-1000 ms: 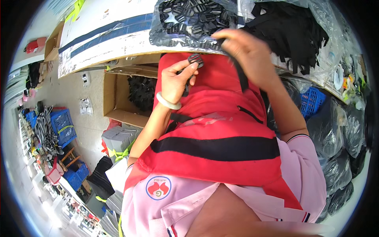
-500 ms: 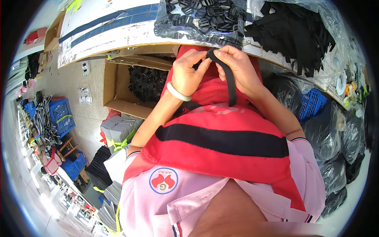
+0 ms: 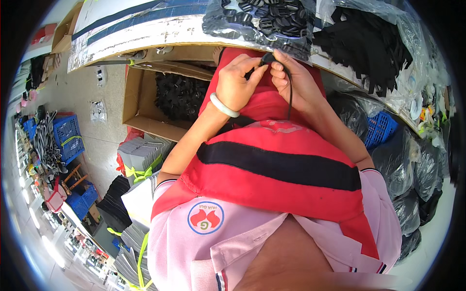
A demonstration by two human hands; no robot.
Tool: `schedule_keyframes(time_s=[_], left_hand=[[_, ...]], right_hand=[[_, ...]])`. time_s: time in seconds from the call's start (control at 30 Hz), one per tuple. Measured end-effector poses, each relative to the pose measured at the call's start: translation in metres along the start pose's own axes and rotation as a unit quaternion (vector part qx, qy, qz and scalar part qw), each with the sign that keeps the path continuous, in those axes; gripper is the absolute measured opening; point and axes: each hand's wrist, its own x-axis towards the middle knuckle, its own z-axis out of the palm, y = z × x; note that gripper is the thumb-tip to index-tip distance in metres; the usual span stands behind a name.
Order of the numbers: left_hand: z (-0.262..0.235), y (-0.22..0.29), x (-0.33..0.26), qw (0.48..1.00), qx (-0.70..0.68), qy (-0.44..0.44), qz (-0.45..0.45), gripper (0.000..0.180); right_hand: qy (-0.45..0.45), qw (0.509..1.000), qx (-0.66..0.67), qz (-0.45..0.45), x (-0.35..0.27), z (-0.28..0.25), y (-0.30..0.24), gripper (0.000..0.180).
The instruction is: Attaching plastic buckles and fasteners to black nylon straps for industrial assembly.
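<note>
My left hand (image 3: 238, 81), a pale bangle at its wrist, is closed in a pinch at one end of a black webbing strap (image 3: 291, 94). Opposite it, my right hand (image 3: 297, 83) also pinches the strap, its thumb uppermost. Between the fingertips the strap bends over into a small loop; whether a buckle sits inside is hidden. From my right hand the strap's tail hangs edge-on over the red apron (image 3: 272, 140). Just beyond my hands, a clear plastic bag of black plastic slide buckles (image 3: 281, 22) lies on the worktable (image 3: 145, 36).
Cut black strap pieces (image 3: 371, 48) are heaped at the table's right. Below its edge on the left, a cardboard box (image 3: 158, 131) holds black pieces. Tied grey stacks (image 3: 141, 155) stand beside my left arm; dark plastic bags (image 3: 400, 165) and a blue basket (image 3: 381, 128) are at right.
The strap's hanging part has turned from its flat face to its narrow edge. My right hand has rotated slightly, and both hands remain close together at the strap's bend.
</note>
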Motion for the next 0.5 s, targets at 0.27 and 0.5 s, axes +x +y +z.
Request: schedule_keyframes(time_s=[0.27, 0.5], left_hand=[[-0.022, -0.018, -0.020, 1.000, -0.001, 0.021, -0.016, 0.015], [-0.037, -0.031, -0.037, 0.998, 0.003, 0.054, -0.036, 0.012]], right_hand=[[-0.024, 0.967, -0.207, -0.144, 0.018, 0.018, 0.029, 0.037], [-0.038, 0.942, -0.314, -0.108, 0.028, 0.029, 0.038, 0.039]])
